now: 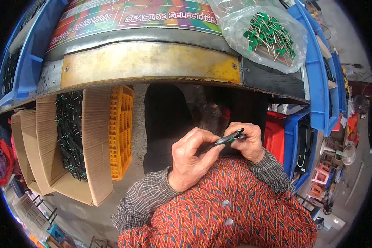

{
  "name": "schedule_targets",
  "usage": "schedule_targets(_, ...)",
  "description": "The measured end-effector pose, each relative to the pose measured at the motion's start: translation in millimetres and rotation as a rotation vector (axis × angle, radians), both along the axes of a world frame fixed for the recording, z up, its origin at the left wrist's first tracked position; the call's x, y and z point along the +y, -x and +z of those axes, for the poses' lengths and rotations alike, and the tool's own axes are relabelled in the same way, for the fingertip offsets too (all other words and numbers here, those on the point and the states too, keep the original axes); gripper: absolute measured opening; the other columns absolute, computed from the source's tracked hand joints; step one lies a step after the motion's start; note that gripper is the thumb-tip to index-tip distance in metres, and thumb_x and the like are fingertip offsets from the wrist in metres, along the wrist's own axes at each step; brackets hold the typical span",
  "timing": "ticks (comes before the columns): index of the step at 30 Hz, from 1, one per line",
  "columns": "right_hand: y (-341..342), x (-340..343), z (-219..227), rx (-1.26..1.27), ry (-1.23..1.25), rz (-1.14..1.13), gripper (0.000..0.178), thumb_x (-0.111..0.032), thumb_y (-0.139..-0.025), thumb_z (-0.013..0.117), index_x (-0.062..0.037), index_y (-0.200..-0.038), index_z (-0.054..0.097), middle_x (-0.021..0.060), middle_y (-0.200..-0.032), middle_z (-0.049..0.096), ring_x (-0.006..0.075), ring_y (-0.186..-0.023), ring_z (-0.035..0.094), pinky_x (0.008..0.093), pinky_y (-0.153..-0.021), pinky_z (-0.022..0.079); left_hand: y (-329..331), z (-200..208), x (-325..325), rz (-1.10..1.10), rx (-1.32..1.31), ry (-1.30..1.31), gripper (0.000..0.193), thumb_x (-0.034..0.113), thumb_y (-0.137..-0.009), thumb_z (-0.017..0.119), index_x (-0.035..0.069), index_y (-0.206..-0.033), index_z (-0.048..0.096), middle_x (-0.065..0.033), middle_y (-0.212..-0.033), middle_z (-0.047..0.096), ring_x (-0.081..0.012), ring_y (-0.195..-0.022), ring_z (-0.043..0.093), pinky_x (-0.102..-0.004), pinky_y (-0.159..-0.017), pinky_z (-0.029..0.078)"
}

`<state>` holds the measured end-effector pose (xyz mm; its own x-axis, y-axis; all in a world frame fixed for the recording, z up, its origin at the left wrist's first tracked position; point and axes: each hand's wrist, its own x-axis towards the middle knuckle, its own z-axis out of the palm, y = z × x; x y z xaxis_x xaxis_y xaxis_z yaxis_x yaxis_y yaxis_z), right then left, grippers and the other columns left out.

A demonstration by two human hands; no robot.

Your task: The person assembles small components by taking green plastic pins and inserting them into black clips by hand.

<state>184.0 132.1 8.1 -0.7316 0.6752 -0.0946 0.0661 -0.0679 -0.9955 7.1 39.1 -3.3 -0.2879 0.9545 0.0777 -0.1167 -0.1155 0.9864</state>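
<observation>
Both hands meet above my lap, below the table edge. My left hand (193, 156) pinches a small dark part (230, 138), black with a rounded end, between thumb and fingers. My right hand (247, 139) is closed at the far end of the same part. A bit of green shows at its fingertips, too small and covered to make out. On the table at the right lies a clear plastic bag (298, 41), open, with many green-headed metal pins (269, 36) in it. To my left stands an open cardboard box (96, 144) full of black parts (72, 136) with green and metal bits.
The table's front edge (153, 64) curves across ahead of me. A yellow plastic crate (120, 132) stands beside the cardboard box. Blue bins (29, 62) flank the table, with another blue bin (316, 70) at the right. A red bin (275, 134) is near my right elbow.
</observation>
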Motion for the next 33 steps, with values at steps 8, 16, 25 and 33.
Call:
schedule_targets(8, 1.1, 0.1, -4.5, -0.005, -0.095, -0.002, 0.029, -0.021, -0.082, 0.075, 0.0026, -0.096, 0.065, 0.0078, -0.083, 0.065, 0.0141, -0.074, 0.065, 0.0257, -0.064, 0.050, 3.8, -3.2, -2.0, -0.073, 0.053, -0.001, 0.015, -0.004, -0.078, 0.071, -0.004, -0.090, 0.062, -0.0101, -0.087, 0.063, -0.0116, -0.075, 0.060, -0.0224, -0.063, 0.049)
schedule_targets(16, -0.2, -0.9, -4.2, 0.008, 0.006, -0.013, 0.028, -0.018, -0.079, 0.078, 0.0022, -0.095, 0.065, 0.0057, -0.080, 0.063, 0.0127, -0.075, 0.064, 0.0242, -0.063, 0.049, 2.6, -3.9, -1.6, -0.062, 0.053, -0.022, 0.015, -0.003, -0.078, 0.072, -0.004, -0.090, 0.062, -0.0101, -0.087, 0.063, -0.0120, -0.074, 0.060, -0.0225, -0.063, 0.049)
schedule_targets(25, -0.3, 0.3, -3.3, -0.016, -0.007, -0.012, 0.028, -0.014, -0.074, 0.081, 0.0006, -0.093, 0.066, 0.0047, -0.081, 0.063, 0.0107, -0.073, 0.060, 0.0241, -0.064, 0.047, 1.9, -3.4, -3.1, -0.064, 0.043, -0.016, 0.015, -0.003, -0.078, 0.071, -0.004, -0.090, 0.062, -0.0103, -0.088, 0.063, -0.0121, -0.075, 0.060, -0.0223, -0.064, 0.049)
schedule_targets(33, -3.0, 1.9, -8.9, 0.018, 0.154, 0.009, 0.027, -0.015, -0.072, 0.082, 0.0005, -0.090, 0.067, 0.0060, -0.080, 0.063, 0.0114, -0.072, 0.058, 0.0252, -0.064, 0.044, 0.6, 1.8, -0.5, 0.005, 0.166, -0.071, 0.018, -0.002, -0.070, 0.074, -0.001, -0.085, 0.064, -0.0110, -0.080, 0.065, -0.0195, -0.071, 0.064, -0.0281, -0.062, 0.050)
